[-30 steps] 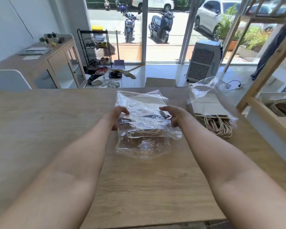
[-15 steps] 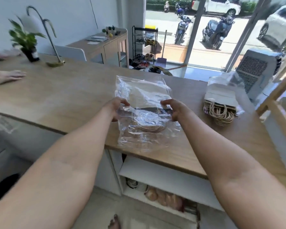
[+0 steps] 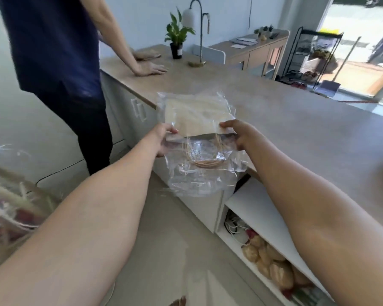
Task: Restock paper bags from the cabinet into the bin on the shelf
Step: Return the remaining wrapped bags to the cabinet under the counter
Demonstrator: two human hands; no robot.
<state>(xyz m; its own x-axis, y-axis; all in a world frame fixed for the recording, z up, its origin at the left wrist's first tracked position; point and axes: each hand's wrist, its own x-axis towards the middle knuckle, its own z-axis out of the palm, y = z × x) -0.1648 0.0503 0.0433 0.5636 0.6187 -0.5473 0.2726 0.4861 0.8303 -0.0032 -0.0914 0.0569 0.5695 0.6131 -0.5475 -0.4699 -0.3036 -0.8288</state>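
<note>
My left hand and right hand each pinch a side of the pack of paper bags, held above the surface's near edge. I'm carrying it; next I must find the bin, unseen here.

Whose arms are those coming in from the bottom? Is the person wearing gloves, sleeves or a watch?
They belong to the person wearing the camera. Both forearms are bare right down to the frame edge: no sleeves show. The left hand and right hand have no gloves, and no watch, bracelet or ring is visible on either.
</note>
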